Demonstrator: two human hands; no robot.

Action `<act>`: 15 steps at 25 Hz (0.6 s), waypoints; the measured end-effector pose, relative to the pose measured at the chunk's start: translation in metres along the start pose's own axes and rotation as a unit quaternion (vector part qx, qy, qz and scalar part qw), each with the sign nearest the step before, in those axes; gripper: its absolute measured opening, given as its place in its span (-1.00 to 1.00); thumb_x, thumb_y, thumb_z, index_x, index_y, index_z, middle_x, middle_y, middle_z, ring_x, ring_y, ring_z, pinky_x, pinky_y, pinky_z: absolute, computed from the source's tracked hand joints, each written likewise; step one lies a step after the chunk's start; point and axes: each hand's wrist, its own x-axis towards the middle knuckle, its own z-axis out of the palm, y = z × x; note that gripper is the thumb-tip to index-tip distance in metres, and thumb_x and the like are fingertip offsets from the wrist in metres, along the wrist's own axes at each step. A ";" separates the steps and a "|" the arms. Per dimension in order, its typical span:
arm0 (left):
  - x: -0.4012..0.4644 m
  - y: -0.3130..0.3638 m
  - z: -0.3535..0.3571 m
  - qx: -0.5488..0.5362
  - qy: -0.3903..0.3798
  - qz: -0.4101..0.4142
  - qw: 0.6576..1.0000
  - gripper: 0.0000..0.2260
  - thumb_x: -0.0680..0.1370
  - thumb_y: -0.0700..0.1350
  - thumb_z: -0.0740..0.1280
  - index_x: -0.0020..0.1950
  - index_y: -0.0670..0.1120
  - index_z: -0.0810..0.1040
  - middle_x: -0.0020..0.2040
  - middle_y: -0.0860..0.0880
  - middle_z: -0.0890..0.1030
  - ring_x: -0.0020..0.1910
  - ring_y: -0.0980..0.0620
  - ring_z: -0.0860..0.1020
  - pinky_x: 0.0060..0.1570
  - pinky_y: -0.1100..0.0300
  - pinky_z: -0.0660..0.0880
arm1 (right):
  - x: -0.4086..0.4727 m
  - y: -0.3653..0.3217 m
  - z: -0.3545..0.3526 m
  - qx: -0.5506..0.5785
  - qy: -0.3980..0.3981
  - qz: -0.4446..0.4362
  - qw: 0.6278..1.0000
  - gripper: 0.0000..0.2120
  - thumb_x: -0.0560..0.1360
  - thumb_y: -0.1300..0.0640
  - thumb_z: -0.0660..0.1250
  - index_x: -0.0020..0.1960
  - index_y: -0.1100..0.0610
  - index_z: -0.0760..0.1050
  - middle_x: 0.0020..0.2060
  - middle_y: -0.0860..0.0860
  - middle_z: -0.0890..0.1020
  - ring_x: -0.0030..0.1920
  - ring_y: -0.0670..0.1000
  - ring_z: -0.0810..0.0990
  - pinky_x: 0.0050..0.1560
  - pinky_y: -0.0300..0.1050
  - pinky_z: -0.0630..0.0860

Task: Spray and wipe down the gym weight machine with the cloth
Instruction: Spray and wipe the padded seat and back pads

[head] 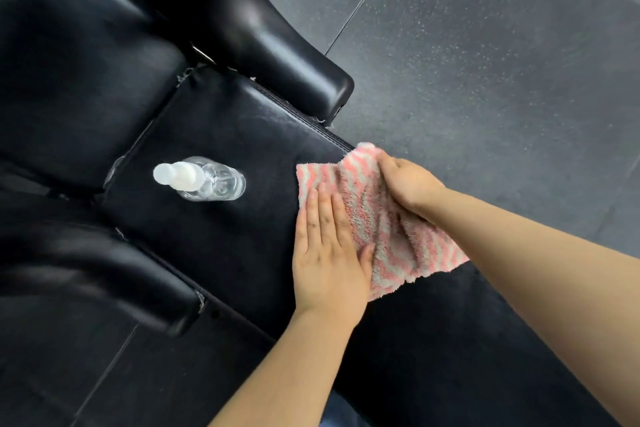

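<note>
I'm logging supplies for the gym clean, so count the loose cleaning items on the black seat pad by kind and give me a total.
Spray bottle, clear, standing on the seat pad: 1
Cloth, pink and grey striped, under the left hand and right hand: 1
Total: 2

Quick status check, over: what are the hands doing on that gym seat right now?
Left hand flat, pressing striped cloth onto black seat pad. Right hand gripping cloth's far edge. Spray bottle standing on the seat, apart from the cloth.
</note>
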 end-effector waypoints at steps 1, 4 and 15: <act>-0.007 -0.003 0.007 0.001 0.029 -0.025 0.999 -0.35 0.56 0.11 -0.34 0.37 -0.37 -0.47 0.39 -0.36 -0.42 0.43 -0.25 -0.40 0.39 -0.09 -0.39 | -0.002 -0.009 0.009 -0.042 0.047 -0.033 0.997 -0.45 0.62 -0.21 -0.17 0.45 0.00 0.29 0.40 0.02 0.40 0.39 0.11 0.35 0.31 -0.01 0.25; -0.037 -0.010 0.025 -0.049 0.057 -0.083 0.994 -0.31 0.54 0.14 -0.17 0.46 -0.34 -0.22 0.47 -0.34 -0.11 0.51 -0.21 -0.09 0.47 -0.06 -0.15 | -0.019 -0.005 0.031 -0.183 0.160 -0.137 0.960 -0.40 0.59 -0.26 -0.15 0.54 -0.01 0.04 0.50 -0.02 0.21 0.46 0.08 0.24 0.36 0.08 0.21; -0.145 0.040 0.063 -0.160 -0.048 -0.208 0.964 -0.32 0.49 0.04 -0.08 0.40 -0.48 0.12 0.41 -0.47 0.12 0.45 -0.35 0.12 0.42 -0.15 0.14 | -0.109 0.097 0.134 -0.393 0.179 -0.342 0.834 -0.40 0.61 -0.14 -0.19 0.50 0.20 0.12 0.48 0.11 0.11 0.48 0.18 0.11 0.40 0.35 -0.02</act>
